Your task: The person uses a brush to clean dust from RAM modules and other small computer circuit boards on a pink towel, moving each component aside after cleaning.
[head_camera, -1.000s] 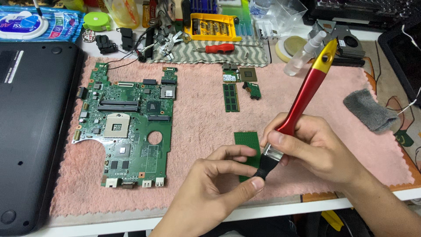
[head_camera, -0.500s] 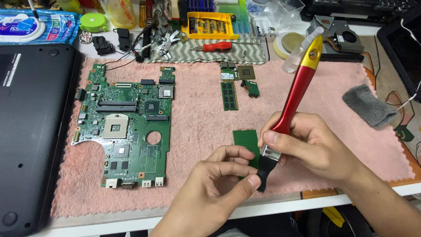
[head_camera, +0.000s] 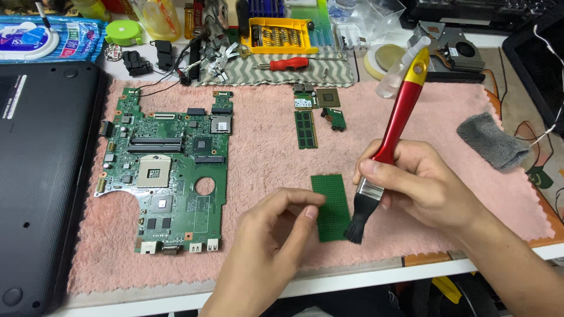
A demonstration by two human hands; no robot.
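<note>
A small green circuit board [head_camera: 330, 199] lies flat on the pink towel [head_camera: 264, 141]. My left hand [head_camera: 273, 235] rests on the towel with its fingertips touching the board's left edge. My right hand [head_camera: 423, 185] grips a red-handled brush [head_camera: 395, 129] with a yellow tip. The brush's black bristles [head_camera: 356, 226] touch the towel at the board's lower right corner. The handle leans up and away to the right.
A large green motherboard [head_camera: 167, 170] lies on the towel at left, a black laptop shell [head_camera: 41, 176] beside it. A memory stick [head_camera: 305, 129] and small boards lie above. A grey cloth [head_camera: 492, 140] sits right. A yellow bit case [head_camera: 281, 35] and red screwdriver [head_camera: 291, 63] lie behind.
The brush has swept from the board's surface to its lower right corner. My left hand's fingers have slid back to the board's left edge, uncovering more of it.
</note>
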